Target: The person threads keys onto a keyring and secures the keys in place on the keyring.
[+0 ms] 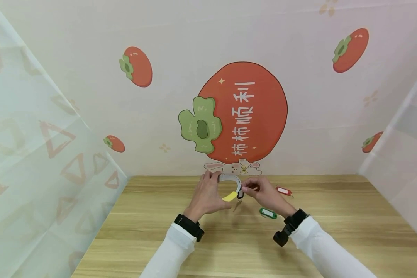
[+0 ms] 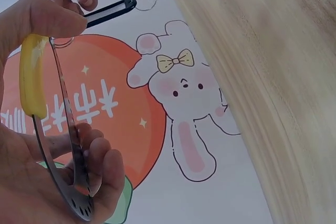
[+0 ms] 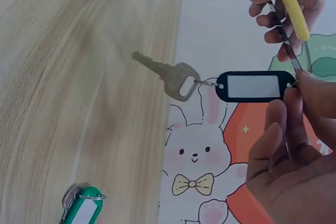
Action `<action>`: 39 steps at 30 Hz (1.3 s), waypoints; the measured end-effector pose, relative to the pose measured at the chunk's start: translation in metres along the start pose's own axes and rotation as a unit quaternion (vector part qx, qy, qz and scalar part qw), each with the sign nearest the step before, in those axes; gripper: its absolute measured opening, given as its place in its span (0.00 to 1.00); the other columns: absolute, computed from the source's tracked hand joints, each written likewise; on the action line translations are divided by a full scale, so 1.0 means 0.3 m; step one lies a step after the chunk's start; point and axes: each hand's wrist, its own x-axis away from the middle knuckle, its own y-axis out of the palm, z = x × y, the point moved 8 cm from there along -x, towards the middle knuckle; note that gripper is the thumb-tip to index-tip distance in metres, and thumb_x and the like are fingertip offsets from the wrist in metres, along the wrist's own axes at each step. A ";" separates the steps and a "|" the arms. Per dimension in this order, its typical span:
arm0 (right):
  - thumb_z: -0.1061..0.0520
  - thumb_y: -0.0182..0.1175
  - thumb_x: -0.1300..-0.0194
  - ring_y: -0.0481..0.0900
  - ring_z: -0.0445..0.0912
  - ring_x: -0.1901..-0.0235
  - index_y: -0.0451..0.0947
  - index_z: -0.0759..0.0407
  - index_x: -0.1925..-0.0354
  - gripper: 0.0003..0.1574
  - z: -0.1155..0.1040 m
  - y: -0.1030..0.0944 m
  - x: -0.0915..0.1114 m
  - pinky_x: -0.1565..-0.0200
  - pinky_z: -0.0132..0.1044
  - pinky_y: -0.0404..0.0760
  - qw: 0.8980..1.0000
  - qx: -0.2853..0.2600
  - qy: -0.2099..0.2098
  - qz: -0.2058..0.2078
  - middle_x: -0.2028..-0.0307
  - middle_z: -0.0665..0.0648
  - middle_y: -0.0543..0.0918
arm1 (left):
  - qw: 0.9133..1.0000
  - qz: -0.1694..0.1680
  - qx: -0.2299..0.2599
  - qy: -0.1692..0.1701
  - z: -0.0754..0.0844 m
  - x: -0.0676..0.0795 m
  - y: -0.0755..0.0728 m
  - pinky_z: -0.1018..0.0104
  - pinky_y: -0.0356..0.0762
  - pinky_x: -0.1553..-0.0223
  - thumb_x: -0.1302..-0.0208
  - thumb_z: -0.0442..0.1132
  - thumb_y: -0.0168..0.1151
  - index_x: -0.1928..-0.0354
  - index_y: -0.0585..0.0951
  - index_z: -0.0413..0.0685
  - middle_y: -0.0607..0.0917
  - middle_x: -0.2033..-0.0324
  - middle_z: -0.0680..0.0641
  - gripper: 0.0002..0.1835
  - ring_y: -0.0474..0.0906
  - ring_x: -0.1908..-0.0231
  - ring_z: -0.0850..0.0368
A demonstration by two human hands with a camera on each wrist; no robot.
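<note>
My left hand (image 1: 208, 197) grips a flat metal ring (image 2: 69, 129) with a yellow sleeve (image 2: 34, 77), thumb at the sleeve and fingers curled around the far side. Beside it, my right hand (image 1: 265, 193) pinches one end of a black key tag (image 3: 254, 86) with a white label, close against the ring. From the tag's other end a key (image 3: 179, 82) hangs on a small wire ring. In the left wrist view another thin wire loop (image 2: 64, 43) shows under the left thumb, by the sleeve's end. The right fingertips partly hide the tag's held end.
A green key tag (image 1: 268, 213) lies on the wooden table (image 1: 153, 239) near my right wrist. Farther back lies a red key tag (image 1: 283, 190). Behind the table rises a wall covering (image 1: 170, 77) printed with persimmons and a rabbit.
</note>
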 end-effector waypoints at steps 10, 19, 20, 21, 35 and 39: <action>0.60 0.56 0.24 0.77 0.49 0.63 0.82 0.65 0.55 0.10 -0.003 -0.010 -0.004 0.61 0.40 0.78 0.999 0.006 0.030 -0.009 0.61 0.59 0.82 | 1.000 -0.008 0.003 0.010 0.000 0.002 0.001 0.55 0.75 0.54 0.65 0.52 0.83 0.34 0.72 0.37 0.74 0.52 0.42 0.53 0.72 0.51 0.47; 0.59 0.54 0.23 0.74 0.51 0.62 0.82 0.65 0.56 0.12 0.000 -0.012 -0.005 0.56 0.44 0.73 0.997 -0.006 0.069 -0.041 0.62 0.63 0.82 | 0.999 -0.035 -0.009 0.014 0.001 0.002 0.014 0.53 0.75 0.50 0.63 0.51 0.83 0.31 0.69 0.40 0.74 0.48 0.42 0.55 0.71 0.48 0.46; 0.59 0.54 0.23 0.75 0.50 0.62 0.82 0.65 0.56 0.12 -0.004 -0.013 -0.005 0.57 0.44 0.74 0.997 0.003 0.063 -0.036 0.61 0.62 0.82 | 0.999 -0.034 -0.010 0.013 0.001 0.002 0.014 0.53 0.75 0.51 0.63 0.52 0.82 0.31 0.69 0.39 0.74 0.48 0.42 0.54 0.71 0.49 0.46; 0.59 0.54 0.23 0.75 0.50 0.62 0.82 0.65 0.56 0.12 -0.009 -0.013 -0.006 0.58 0.43 0.74 0.998 0.016 0.054 -0.031 0.62 0.62 0.82 | 0.999 -0.034 -0.009 0.012 0.001 0.001 0.013 0.53 0.76 0.52 0.63 0.52 0.82 0.31 0.69 0.39 0.73 0.49 0.42 0.54 0.71 0.49 0.46; 0.61 0.61 0.28 0.75 0.48 0.67 0.80 0.63 0.59 0.04 -0.053 0.007 0.001 0.66 0.36 0.74 0.997 0.068 -0.020 -0.019 0.66 0.57 0.81 | 1.000 -0.020 -0.002 -0.008 -0.006 0.001 0.012 0.57 0.75 0.57 0.63 0.54 0.82 0.31 0.70 0.40 0.73 0.51 0.42 0.54 0.70 0.55 0.49; 0.63 0.62 0.29 0.75 0.47 0.68 0.79 0.64 0.59 0.04 -0.053 -0.003 0.007 0.68 0.35 0.74 0.996 0.087 -0.026 0.012 0.67 0.54 0.79 | 1.000 -0.020 -0.003 -0.009 -0.006 0.000 0.013 0.58 0.75 0.58 0.63 0.55 0.82 0.31 0.71 0.40 0.73 0.52 0.42 0.55 0.70 0.55 0.50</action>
